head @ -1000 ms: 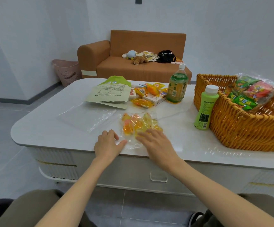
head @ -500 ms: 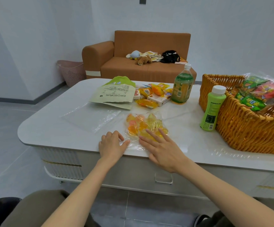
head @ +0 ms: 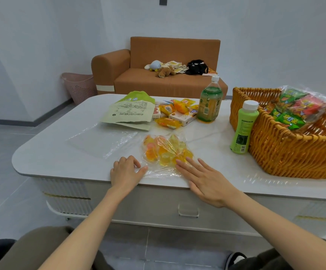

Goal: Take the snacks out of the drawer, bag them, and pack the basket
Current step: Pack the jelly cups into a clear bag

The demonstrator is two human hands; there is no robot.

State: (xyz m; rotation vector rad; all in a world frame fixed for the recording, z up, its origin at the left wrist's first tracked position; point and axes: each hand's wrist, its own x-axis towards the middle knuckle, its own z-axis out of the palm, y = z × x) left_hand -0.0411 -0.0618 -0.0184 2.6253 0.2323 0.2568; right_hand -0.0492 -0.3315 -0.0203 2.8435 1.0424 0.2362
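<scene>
A clear plastic bag of yellow and orange jelly snacks (head: 164,151) lies on the white table (head: 60,158) near its front edge. My left hand (head: 126,171) sits at the bag's left edge with fingers curled and the thumb tip on the plastic. My right hand (head: 207,182) lies flat, its straight fingertips pressing the bag's near right corner. The wicker basket (head: 294,152) stands at the right and holds a clear bag of green and red snack packets (head: 302,108). Loose yellow snacks and small boxes (head: 177,112) lie further back.
Empty clear bags (head: 103,141) lie left of the jelly bag, behind them a green paper pouch (head: 131,112). A tea bottle (head: 209,102) and a light green bottle (head: 244,129) stand by the basket. A drawer handle (head: 188,211) shows below the tabletop. A sofa stands beyond.
My right hand has slid back and to the right over the jelly bag, from covering its near part to touching only its near right corner. The left hand stays at the left edge.
</scene>
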